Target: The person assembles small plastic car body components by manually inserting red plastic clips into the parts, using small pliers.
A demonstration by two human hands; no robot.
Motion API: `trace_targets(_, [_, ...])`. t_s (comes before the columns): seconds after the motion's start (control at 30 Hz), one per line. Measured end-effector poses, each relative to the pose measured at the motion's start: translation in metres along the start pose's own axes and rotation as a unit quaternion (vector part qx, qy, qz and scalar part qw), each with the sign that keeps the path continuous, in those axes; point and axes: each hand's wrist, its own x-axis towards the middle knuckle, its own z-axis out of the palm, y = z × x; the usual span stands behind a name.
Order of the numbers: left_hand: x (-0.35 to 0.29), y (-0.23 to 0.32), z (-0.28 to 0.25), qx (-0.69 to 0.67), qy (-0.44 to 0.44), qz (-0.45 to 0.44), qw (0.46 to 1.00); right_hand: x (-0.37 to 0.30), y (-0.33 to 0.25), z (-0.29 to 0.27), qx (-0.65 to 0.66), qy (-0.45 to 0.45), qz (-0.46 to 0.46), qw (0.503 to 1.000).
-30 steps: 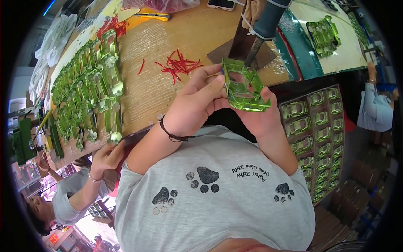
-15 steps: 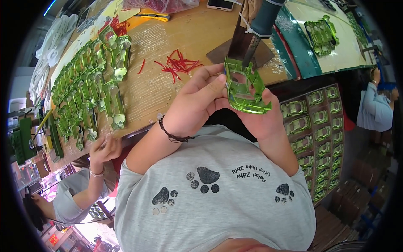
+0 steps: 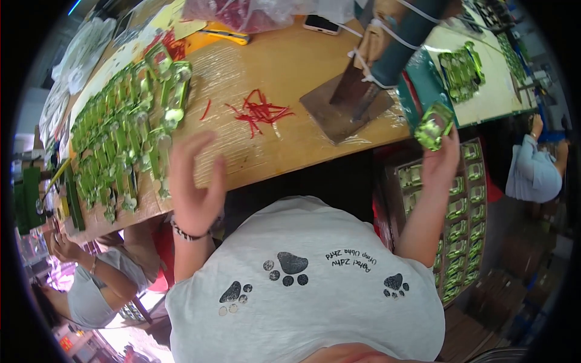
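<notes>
My right hand (image 3: 442,158) holds a shiny green plastic toy car body (image 3: 433,126) by its near end, out to the right beside the tabletop's edge. On the left, my left hand (image 3: 198,184) is raised with its fingers apart and nothing in it, slightly blurred. Close by it, several rows of shiny green plastic parts (image 3: 123,131) lie on the table. A brown tray (image 3: 394,176) at the right carries several more green car bodies (image 3: 457,207) in rows, partly hidden by my right forearm.
A post-like tool (image 3: 396,57) rises from a dark metal plate (image 3: 327,115) on the table (image 3: 260,148). Red thin strips (image 3: 260,112), a yellow cutter (image 3: 227,36) and a phone (image 3: 321,24) lie around. A stack of green parts (image 3: 460,72) sits far right. Other people work on both sides.
My hands have parted. The right one has carried the car body from the tool's rod to the right; the left has let go and moved left toward the green parts.
</notes>
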Motion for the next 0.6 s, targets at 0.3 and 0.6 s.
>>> trace_targets(0.3, [-0.034,-0.080,-0.031,0.410,0.152,-0.116,0.892,0.148,0.011,-0.082,-0.414,0.141,-0.124,0.891])
trace_targets(0.6, [-0.051,-0.066,-0.023,0.172,0.261,-0.099,0.945,-0.018,0.020,0.046,-0.442,0.079,-0.678,0.582])
